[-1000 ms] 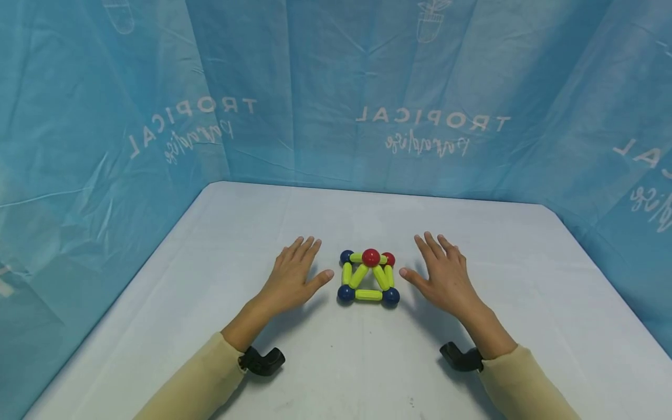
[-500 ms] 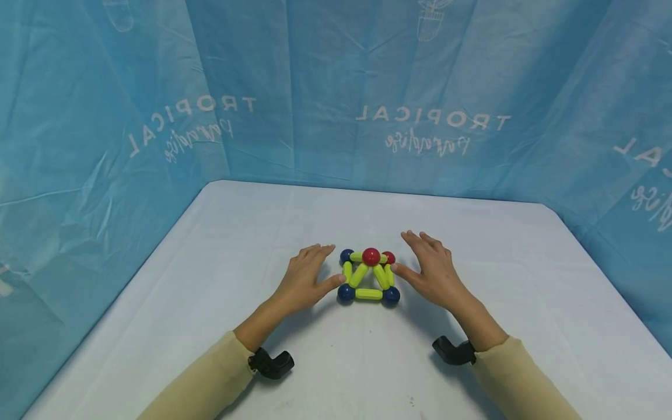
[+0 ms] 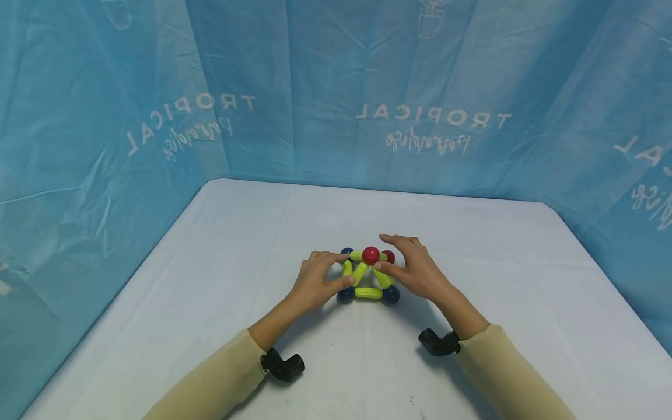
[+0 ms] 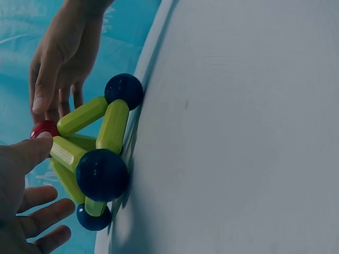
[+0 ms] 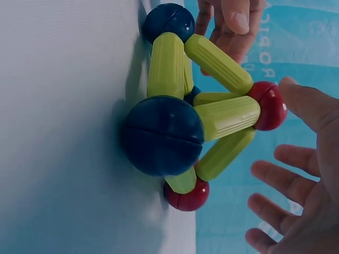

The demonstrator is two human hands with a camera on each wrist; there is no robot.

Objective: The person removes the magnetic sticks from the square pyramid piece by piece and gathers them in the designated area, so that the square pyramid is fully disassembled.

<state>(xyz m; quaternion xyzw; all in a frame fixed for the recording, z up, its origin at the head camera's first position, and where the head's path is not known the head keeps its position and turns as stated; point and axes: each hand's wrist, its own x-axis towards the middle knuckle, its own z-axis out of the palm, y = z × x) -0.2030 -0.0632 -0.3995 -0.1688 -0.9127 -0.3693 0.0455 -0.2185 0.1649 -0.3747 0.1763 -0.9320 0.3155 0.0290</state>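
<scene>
A pyramid-like magnetic ball-and-stick model [image 3: 368, 293] stands on the table between my hands. Its lime-green rods join blue balls and a red ball at the base, and a second red ball [image 3: 371, 255] tops it. My left hand [image 3: 317, 280] reaches over the model's left side, fingers extended and thumb in front. From the right comes my right hand [image 3: 416, 269], fingers fairly straight, its thumb very near the top ball in the right wrist view. Neither hand grips the model; whether any fingertip touches it I cannot tell.
White cloth covers the table [image 3: 262, 227]. Behind and at both sides hangs a blue printed curtain [image 3: 336, 87]. A black wrist mount [image 3: 283, 366] sits below the left hand and another black mount [image 3: 440, 343] below the right.
Both hands have moved inward from either side of the model, the left rightward and the right leftward, and now hover at it. The model has stayed in place.
</scene>
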